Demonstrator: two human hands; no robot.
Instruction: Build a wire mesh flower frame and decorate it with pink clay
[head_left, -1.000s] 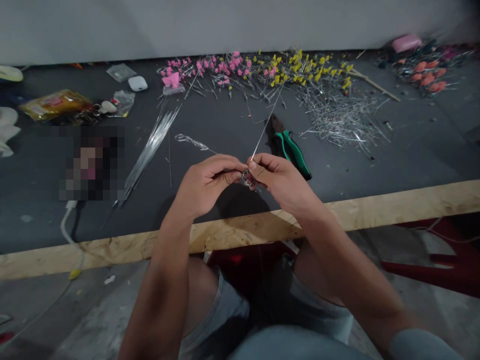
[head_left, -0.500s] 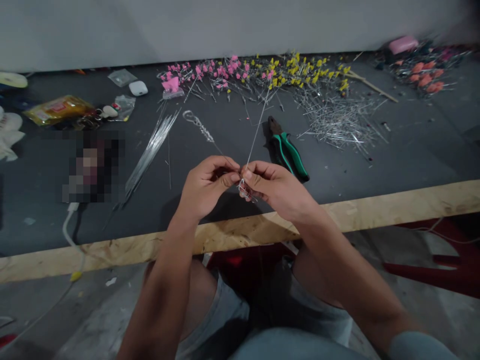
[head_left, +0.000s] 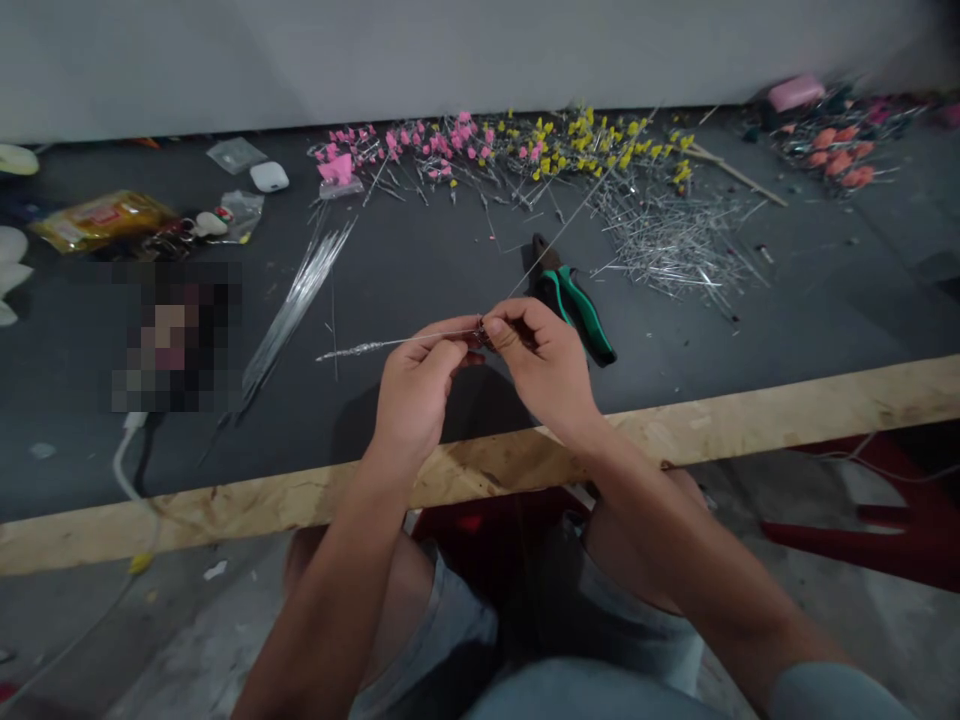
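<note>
Left hand (head_left: 417,385) and right hand (head_left: 541,362) pinch a twisted wire (head_left: 375,346) with closed fingers above the tabletop (head_left: 420,260), near green-handled pliers (head_left: 574,299).

One twisted wire (head_left: 360,349), one pair of pliers (head_left: 577,305), one white case (head_left: 268,176), one yellow packet (head_left: 101,218), one wire bundle (head_left: 296,295).

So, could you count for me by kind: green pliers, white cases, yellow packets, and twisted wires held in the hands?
Green pliers: 1
White case: 1
Yellow packet: 1
Twisted wire, pinched by left hand and right hand: 1
Total: 4
</note>
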